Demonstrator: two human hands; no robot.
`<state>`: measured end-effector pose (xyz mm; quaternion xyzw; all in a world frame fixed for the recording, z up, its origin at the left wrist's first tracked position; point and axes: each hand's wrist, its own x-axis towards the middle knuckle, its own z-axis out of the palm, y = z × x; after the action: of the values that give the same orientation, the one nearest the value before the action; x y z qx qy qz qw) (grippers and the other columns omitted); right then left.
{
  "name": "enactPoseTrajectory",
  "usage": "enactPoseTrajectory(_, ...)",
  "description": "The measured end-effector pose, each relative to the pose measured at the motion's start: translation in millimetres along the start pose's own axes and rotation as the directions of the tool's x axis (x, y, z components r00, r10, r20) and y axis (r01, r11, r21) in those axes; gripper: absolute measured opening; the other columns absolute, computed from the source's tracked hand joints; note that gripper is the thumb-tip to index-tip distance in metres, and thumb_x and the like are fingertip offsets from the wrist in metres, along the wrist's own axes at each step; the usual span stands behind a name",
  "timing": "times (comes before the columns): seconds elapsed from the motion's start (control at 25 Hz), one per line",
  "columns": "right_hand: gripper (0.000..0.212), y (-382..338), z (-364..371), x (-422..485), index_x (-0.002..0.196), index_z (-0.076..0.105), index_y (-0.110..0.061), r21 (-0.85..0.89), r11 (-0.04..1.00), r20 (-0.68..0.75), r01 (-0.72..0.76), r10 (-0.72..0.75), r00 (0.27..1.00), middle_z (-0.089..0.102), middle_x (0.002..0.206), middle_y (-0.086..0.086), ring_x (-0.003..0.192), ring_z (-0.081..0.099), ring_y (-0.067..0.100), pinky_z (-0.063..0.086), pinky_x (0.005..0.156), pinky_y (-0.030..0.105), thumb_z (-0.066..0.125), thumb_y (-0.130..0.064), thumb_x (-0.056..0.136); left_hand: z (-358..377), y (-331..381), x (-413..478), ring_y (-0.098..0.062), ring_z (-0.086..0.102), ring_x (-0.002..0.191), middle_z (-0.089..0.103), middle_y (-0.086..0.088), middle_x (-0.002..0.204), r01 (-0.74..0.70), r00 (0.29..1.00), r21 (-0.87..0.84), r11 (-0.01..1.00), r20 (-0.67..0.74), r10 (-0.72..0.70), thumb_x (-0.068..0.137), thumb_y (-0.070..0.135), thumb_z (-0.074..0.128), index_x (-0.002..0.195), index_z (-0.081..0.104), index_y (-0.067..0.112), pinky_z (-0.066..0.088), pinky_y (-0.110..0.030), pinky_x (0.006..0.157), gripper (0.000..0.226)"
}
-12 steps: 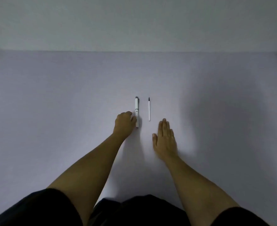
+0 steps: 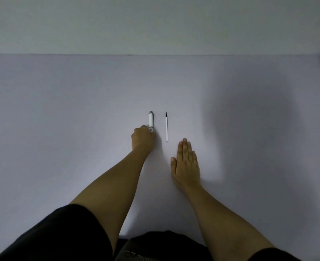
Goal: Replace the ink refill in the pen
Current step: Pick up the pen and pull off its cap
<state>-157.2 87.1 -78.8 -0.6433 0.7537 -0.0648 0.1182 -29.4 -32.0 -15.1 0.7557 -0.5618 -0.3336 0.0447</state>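
White pen (image 2: 151, 121) gripped at near end by curled left hand (image 2: 143, 139); right hand (image 2: 186, 163) flat, empty; refill (image 2: 166, 129) untouched. Next: lift, open barrel.

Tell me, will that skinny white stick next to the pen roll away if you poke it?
Probably. The refill looks thin, round and smooth, lying loose on the flat table, so a sideways poke would likely roll it. It looks very light, and probably bends a little.

no readable text or labels anywhere.
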Motion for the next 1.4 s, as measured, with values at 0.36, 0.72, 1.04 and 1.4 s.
enactPoseTrajectory(0.36, 0.062, -6.0, -34.6, 12.6, 0.144, 0.028, -0.003, 0.363, 0.929, 0.078, -0.064, 0.038, 0.996, 0.027, 0.155, 0.013, 0.144, 0.024, 0.025, 0.016, 0.118, 0.034, 0.025, -0.038, 0.093, -38.9, -19.5, -17.4, -0.026, 0.049, 0.061, 0.054, -0.006, 0.060, -0.123, 0.991, -0.099, 0.987, -0.055, 0.118, 0.084, 0.025, 0.057, 0.071, 0.054, 0.006, 0.035, -0.027, 0.052, 0.023)
enactPoseTrajectory(0.72, 0.016, -36.0, -132.1, 42.5, 0.104, 0.063, -0.031, 0.847, 0.494, 0.218, -0.199, 0.019, 0.976, 0.068, 0.092, -0.010, 0.092, 0.069, 0.014, 0.052, 0.087, 0.031, 0.052, -0.035, 0.093, -76.1, -37.6, -69.8, -0.021, 0.046, 0.061, 0.055, -0.002, 0.070, -0.591, 0.805, 0.010, 0.806, -0.050, 0.591, 0.088, 0.019, 0.060, 0.086, 0.061, 0.005, 0.032, -0.026, 0.056, 0.015)
enactPoseTrajectory(1.04, 0.011, -42.7, -148.5, 22.2, 0.097, 0.068, -0.015, 0.905, 0.408, 0.145, -0.121, -0.028, 0.989, 0.071, 0.088, 0.000, 0.076, 0.070, 0.002, 0.054, 0.075, 0.013, 0.060, -0.014, 0.089, -71.2, -38.7, -98.2, -0.002, 0.047, 0.058, 0.054, 0.011, 0.067, -0.671, 0.741, -0.095, 0.735, -0.135, 0.658, 0.090, 0.025, 0.058, 0.105, 0.065, 0.017, 0.034, -0.006, 0.056, 0.019)
enactPoseTrajectory(1.4, 0.011, -44.3, -144.0, 12.6, 0.097, 0.068, -0.017, 0.917, 0.371, 0.167, -0.149, -0.018, 0.986, 0.072, 0.090, 0.002, 0.077, 0.071, 0.003, 0.054, 0.075, 0.014, 0.060, -0.015, 0.089, -71.5, -39.5, -106.0, -0.010, 0.045, 0.049, 0.045, 0.010, 0.052, -0.636, 0.722, 0.056, 0.769, -0.309, 0.619, 0.083, 0.054, 0.042, 0.097, 0.071, 0.032, 0.025, -0.016, 0.044, 0.038)
